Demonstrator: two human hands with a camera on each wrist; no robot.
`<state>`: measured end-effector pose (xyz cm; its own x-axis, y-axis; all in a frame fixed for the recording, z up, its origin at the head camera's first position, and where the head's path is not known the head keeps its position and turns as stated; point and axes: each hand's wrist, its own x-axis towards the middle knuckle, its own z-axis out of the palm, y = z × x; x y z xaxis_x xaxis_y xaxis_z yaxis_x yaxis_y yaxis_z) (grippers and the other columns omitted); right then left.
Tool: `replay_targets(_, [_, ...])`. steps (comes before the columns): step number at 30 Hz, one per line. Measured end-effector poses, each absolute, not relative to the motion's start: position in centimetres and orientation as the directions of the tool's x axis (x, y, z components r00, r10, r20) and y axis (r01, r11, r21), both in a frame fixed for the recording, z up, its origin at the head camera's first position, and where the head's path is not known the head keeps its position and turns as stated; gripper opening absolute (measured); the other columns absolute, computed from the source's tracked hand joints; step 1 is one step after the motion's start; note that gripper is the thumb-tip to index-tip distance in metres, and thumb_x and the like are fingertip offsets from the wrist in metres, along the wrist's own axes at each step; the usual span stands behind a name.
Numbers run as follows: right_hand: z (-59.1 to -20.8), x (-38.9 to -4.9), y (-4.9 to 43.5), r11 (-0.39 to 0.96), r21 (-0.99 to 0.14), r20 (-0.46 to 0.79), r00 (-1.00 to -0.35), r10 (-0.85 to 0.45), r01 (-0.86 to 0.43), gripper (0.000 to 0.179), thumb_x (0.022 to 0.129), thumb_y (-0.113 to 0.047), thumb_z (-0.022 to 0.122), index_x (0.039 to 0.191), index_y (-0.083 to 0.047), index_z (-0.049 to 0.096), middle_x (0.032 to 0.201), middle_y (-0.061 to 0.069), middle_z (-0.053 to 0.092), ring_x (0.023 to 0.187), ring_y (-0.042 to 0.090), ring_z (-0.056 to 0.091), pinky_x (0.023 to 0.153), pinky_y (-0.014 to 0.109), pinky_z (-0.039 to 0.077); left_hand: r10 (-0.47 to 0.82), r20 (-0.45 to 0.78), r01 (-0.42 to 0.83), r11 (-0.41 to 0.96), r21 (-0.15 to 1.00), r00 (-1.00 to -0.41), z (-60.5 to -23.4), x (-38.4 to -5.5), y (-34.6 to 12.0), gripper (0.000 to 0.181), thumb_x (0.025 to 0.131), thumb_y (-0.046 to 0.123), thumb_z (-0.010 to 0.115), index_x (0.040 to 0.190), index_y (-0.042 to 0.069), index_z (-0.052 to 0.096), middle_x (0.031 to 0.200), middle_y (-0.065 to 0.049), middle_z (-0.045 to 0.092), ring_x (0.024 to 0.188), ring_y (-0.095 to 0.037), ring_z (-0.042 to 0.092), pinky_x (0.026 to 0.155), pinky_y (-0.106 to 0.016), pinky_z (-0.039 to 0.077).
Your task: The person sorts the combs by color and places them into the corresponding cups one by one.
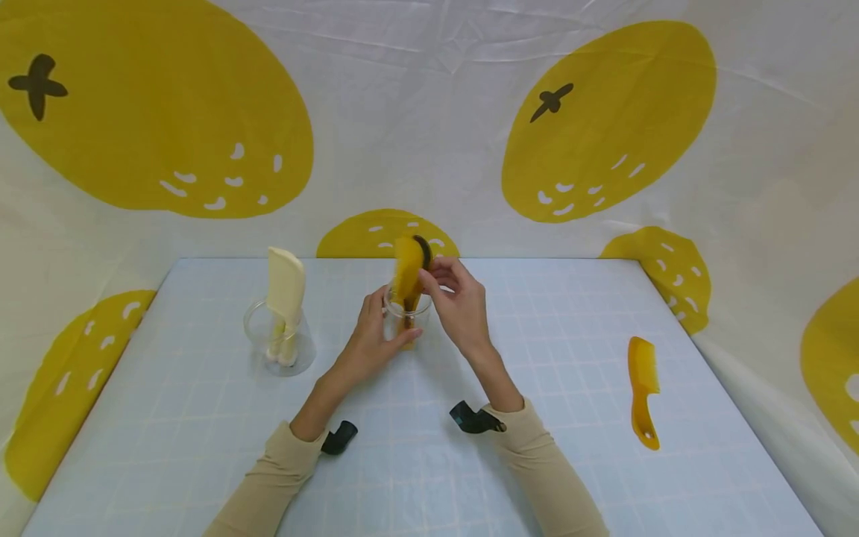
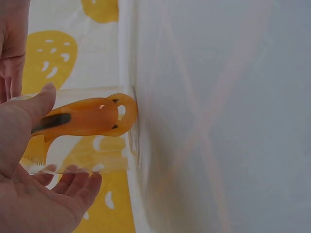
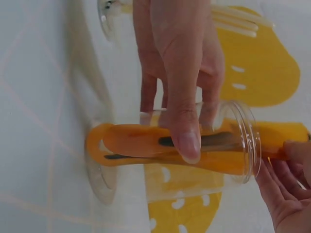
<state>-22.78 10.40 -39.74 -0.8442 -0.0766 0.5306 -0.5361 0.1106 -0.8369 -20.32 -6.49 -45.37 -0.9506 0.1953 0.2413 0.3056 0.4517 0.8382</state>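
Note:
My left hand holds a clear glass cup upright on the table, thumb on one side and fingers on the other. Amber-yellow combs with dark streaks stand in it, handles down; in the right wrist view two handles seem to overlap. At the rim my right hand pinches the upper part of a comb between thumb and fingers. In the left wrist view one rounded handle with a hole reaches the cup's bottom. The combs' heads blur slightly in the head view.
A glass mug to the left holds a cream, flat-bladed utensil and other cream pieces. Another amber comb lies on the right side of the table. A lemon-patterned cloth hangs behind.

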Motion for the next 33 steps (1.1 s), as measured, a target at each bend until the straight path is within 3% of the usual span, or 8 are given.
replay_targets(6, [-39.7, -22.7, 10.5, 0.235, -0.797, 0.546, -0.83, -0.117, -0.557, 0.02, 0.098, -0.014, 0.072, 0.111, 0.001, 0.07, 0.102, 0.012, 0.072, 0.092, 0.024, 0.072, 0.082, 0.035, 0.062, 0.198, 0.194, 0.267, 0.468, 0.842, -0.961, -45.2, -20.3, -6.5, 0.092, 0.091, 0.031, 0.081, 0.156, 0.004, 0.022, 0.15, -0.019, 0.033, 0.135, -0.035, 0.042, 0.114, -0.051, 0.041])
replay_targets(12, [-40.1, -22.9, 10.7, 0.398, -0.728, 0.571, -0.815, -0.098, -0.558, 0.02, 0.095, -0.016, 0.076, 0.106, 0.001, 0.072, 0.096, 0.011, 0.073, 0.085, 0.023, 0.069, 0.079, 0.035, 0.06, 0.199, 0.19, 0.263, 0.471, 0.842, -0.962, -45.2, -20.3, -6.5, 0.09, 0.091, 0.032, 0.08, 0.156, 0.004, 0.023, 0.15, -0.019, 0.033, 0.136, -0.035, 0.041, 0.115, -0.053, 0.039])
replay_targets(18, [-40.1, -22.9, 10.9, 0.352, -0.774, 0.536, -0.84, -0.081, -0.527, 0.023, 0.095, -0.013, 0.076, 0.11, 0.001, 0.066, 0.097, 0.013, 0.071, 0.088, 0.024, 0.069, 0.079, 0.037, 0.061, 0.199, 0.188, 0.262, 0.461, 0.848, -0.962, -45.1, -20.2, -6.5, 0.091, 0.091, 0.03, 0.081, 0.156, 0.003, 0.023, 0.15, -0.02, 0.033, 0.139, -0.036, 0.039, 0.117, -0.054, 0.036])
replay_targets(25, [-37.5, -21.0, 11.1, 0.308, -0.811, 0.508, -0.86, -0.049, -0.497, 0.019, 0.096, 0.001, 0.07, 0.11, 0.012, 0.064, 0.102, 0.026, 0.069, 0.094, 0.039, 0.068, 0.086, 0.052, 0.058, 0.203, 0.229, 0.297, 0.431, 0.852, -0.952, -45.3, -20.4, -6.6, 0.092, 0.09, 0.027, 0.082, 0.156, 0.0, 0.024, 0.15, -0.021, 0.033, 0.14, -0.036, 0.038, 0.119, -0.054, 0.033])
replay_targets(33, [-36.6, -20.3, 12.6, 0.305, -0.852, 0.452, -0.892, 0.014, -0.427, 0.021, 0.096, 0.003, 0.069, 0.113, 0.014, 0.063, 0.106, 0.028, 0.067, 0.097, 0.039, 0.066, 0.091, 0.049, 0.057, 0.21, 0.215, 0.288, 0.432, 0.855, -0.954, -45.2, -20.4, -6.7, 0.092, 0.091, 0.027, 0.081, 0.156, 0.001, 0.022, 0.152, -0.021, 0.031, 0.139, -0.035, 0.038, 0.119, -0.054, 0.033])
